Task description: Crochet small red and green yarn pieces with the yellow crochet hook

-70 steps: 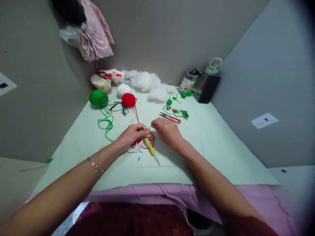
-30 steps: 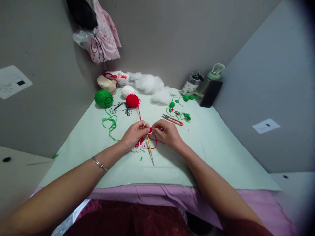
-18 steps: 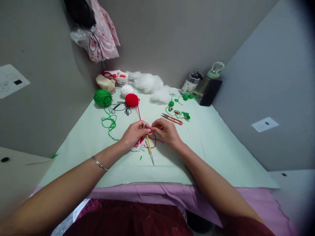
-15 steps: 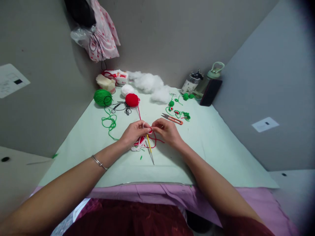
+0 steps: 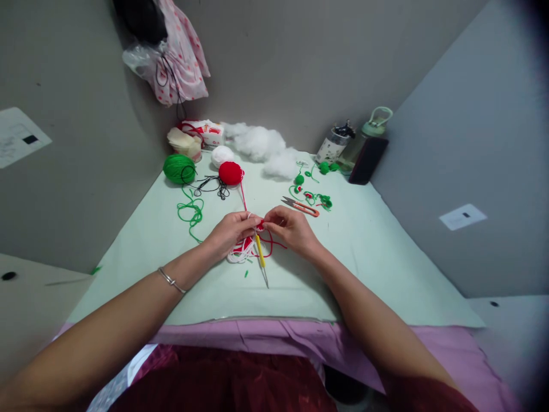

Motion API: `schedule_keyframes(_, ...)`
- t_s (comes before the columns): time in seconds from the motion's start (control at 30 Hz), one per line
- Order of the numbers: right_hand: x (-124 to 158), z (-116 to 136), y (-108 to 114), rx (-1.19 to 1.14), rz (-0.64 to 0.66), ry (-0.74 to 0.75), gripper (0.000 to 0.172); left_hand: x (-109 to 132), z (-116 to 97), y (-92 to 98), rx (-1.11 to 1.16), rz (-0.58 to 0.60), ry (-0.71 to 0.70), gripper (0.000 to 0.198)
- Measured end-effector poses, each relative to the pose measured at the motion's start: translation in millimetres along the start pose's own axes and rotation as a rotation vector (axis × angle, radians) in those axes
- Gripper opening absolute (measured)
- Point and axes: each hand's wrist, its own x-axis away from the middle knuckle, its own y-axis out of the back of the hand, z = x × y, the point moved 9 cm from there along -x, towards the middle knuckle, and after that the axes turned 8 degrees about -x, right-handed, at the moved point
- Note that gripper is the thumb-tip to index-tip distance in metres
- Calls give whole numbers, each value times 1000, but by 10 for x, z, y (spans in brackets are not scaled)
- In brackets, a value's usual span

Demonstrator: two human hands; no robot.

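Between my hands is a small red-and-white crochet piece [image 5: 259,226]. My left hand [image 5: 234,232] is closed on its left side, thumb on top. The fingertips of my right hand [image 5: 289,228] pinch its right edge, where red yarn runs. A crochet hook [image 5: 261,252] with a yellow grip hangs below the piece, its lower tip pointing toward me. Under my left hand lies a loose bundle of white yarn [image 5: 240,253] with red in it. One red strand leads up from my hands to the red yarn ball [image 5: 230,173].
Orange-handled thread snips [image 5: 300,206] lie beyond my right hand, near small green and red crochet pieces [image 5: 309,196]. Green yarn ball [image 5: 179,169] and white yarn ball [image 5: 222,156] stand at back left. Behind are white stuffing [image 5: 259,144], a bottle [image 5: 364,137] and a dark phone [image 5: 368,160].
Both hands stay in nearly the same place. The crochet piece has tilted slightly in my fingers, and the hook's yellow grip has turned a little.
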Motion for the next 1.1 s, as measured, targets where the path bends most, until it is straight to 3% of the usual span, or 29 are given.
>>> schedule_keyframes(0.17,38,61,-12,136,0,70,4,-13,7,11,49,16,18,32)
schedule_keyframes(0.5,125,248,-138,386,-13,116,20,-23,41,24,86,1,11,34)
schedule_keyframes(0.73,53,114,-95,166,-49,7,9,-20,60,10,72,8,23,37)
schedule_keyframes(0.93,-10,-41,-47,-81,25,-81,11,-33,46,48,73,-19,10,38)
schedule_keyframes(1.1,36,-7,-46,-101,-23,-67,17,-4,18,25,64,-8,9,38)
